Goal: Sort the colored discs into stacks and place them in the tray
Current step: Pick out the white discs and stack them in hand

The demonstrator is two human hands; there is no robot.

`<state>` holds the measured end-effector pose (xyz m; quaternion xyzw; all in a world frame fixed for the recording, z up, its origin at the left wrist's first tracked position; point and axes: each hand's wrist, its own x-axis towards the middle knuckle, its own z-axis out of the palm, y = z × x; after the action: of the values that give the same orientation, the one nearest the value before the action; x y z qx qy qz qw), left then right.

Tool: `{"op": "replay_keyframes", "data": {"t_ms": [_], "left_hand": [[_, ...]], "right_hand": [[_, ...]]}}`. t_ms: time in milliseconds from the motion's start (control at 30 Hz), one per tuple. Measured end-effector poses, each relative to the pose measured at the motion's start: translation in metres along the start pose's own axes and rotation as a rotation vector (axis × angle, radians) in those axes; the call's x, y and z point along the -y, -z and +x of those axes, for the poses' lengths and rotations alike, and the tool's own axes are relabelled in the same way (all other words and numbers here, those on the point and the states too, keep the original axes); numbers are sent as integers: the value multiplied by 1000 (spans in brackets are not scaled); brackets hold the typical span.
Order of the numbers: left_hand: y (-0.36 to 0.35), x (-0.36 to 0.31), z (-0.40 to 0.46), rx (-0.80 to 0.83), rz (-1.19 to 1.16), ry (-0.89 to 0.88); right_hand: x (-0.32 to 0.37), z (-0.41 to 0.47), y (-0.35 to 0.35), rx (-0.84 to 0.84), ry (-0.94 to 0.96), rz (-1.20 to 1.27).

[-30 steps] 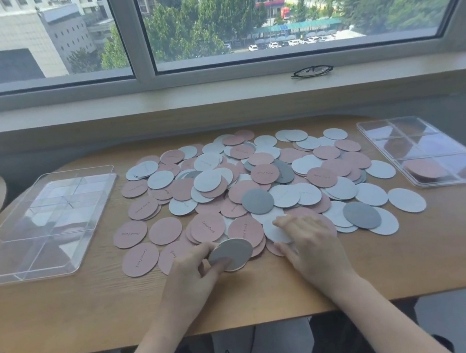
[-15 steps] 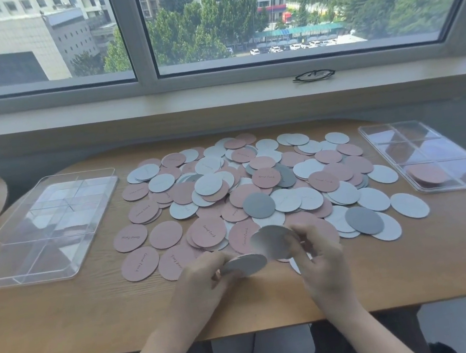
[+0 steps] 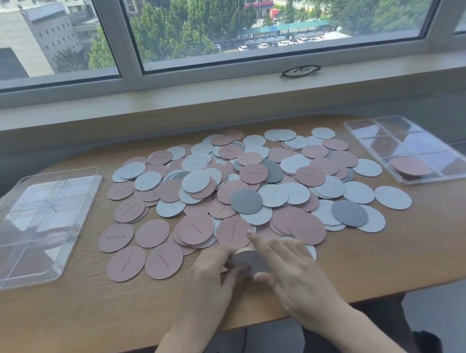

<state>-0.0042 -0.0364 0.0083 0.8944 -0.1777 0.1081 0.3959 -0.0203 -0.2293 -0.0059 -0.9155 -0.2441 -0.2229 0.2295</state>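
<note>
1. Holding a dark grey disc (image 3: 250, 262) between both hands, we keep it at the near edge of the pile (image 3: 245, 186), just above the table (image 3: 65, 319).
2. Our left hand (image 3: 209, 284) comes in from the lower left, fingers curled round the disc's left rim and thumb under its near edge.
3. Our right hand (image 3: 293, 264) lies over the disc's right side, index finger stretched toward the pile and thumb pinching the near rim.
4. The disc is tilted; whether it is one disc or a thin stack we cannot tell, since both hands cover most of it.
5. A pale disc shows partly under the right hand, its outline mostly hidden.
6. Pink, white and grey discs overlap across the middle of the table, and the printing on the pink ones is too small to read.
7. A clear tray (image 3: 32, 229) sits at the left; a second tray (image 3: 410, 148) at the right has a pink disc (image 3: 409, 168) in a near compartment.
8. The table's edges look blurred.
</note>
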Motion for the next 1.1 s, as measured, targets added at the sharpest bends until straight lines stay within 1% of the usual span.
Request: {"op": "replay_keyframes", "data": {"t_ms": [133, 200, 267, 500, 600, 667, 767, 833, 900, 1000, 1067, 1100], "left_hand": [[3, 5, -1, 35, -28, 10], [3, 5, -2, 49, -37, -4], [3, 3, -2, 71, -30, -23], [7, -2, -4, 78, -50, -31], [7, -2, -4, 81, -60, -35], [7, -2, -4, 82, -55, -37], [7, -2, -4, 75, -55, -35], [7, -3, -4, 72, -63, -26], [6, -4, -4, 50, -81, -10], [4, -3, -5, -16, -87, 20], [3, -2, -6, -34, -79, 30], [3, -2, -6, -33, -73, 33]], "right_hand": [[-11, -9, 13, -54, -203, -69], [-18, -17, 18, -29, -269, -125], [-23, -23, 20, 3, -295, -181], [-33, -22, 24, 11, -210, -226], [-32, -22, 23, -53, -140, -287], [-31, -23, 23, -111, -137, -283], [-27, -18, 27, -239, -267, -120], [-19, -12, 30, -331, -378, 64], [-9, -5, 29, -350, -423, 272], [0, 2, 22, -224, -401, 473], [1, 3, 16, -89, -334, 509], [1, 3, 12, -20, -289, 473]]}}
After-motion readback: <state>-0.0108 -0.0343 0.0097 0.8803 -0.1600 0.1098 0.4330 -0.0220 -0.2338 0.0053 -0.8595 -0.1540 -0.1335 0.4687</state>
